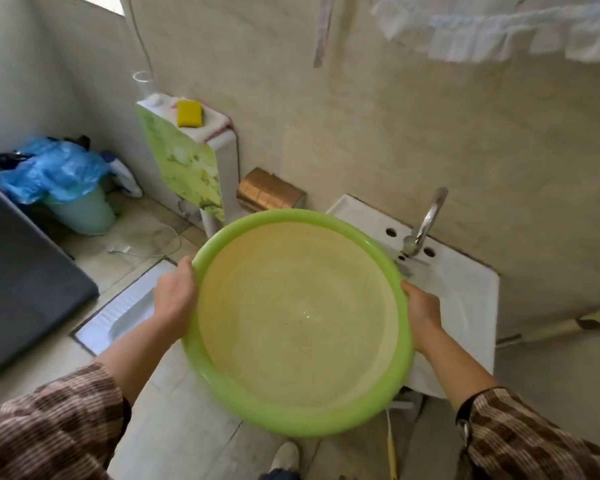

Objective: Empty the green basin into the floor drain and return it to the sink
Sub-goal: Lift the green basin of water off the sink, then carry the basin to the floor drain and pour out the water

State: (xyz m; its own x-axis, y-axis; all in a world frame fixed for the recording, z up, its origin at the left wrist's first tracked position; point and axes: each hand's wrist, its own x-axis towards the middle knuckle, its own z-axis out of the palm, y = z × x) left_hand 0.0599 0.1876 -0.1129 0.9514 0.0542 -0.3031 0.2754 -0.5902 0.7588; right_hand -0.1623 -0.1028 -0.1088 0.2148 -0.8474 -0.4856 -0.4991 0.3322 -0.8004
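Observation:
The round green basin (291, 415) fills the middle of the head view, held up in the air with its yellowish inside facing me; only a few drops show at its bottom. My left hand (172, 296) grips its left rim and my right hand (422, 315) grips its right rim. The basin hangs partly over the left part of the white sink (465, 292), which has a chrome tap (426, 223) at the back. The white floor drain pan (125, 310) lies sunk in the floor to the left, below my left forearm.
A white cistern with a green patterned panel (184, 161) stands against the wall, a yellow sponge (189, 113) on top. A bin lined with a blue bag (59, 178) sits in the far left corner. A dark grey slab (21, 289) leans at left. Laundry hangs overhead.

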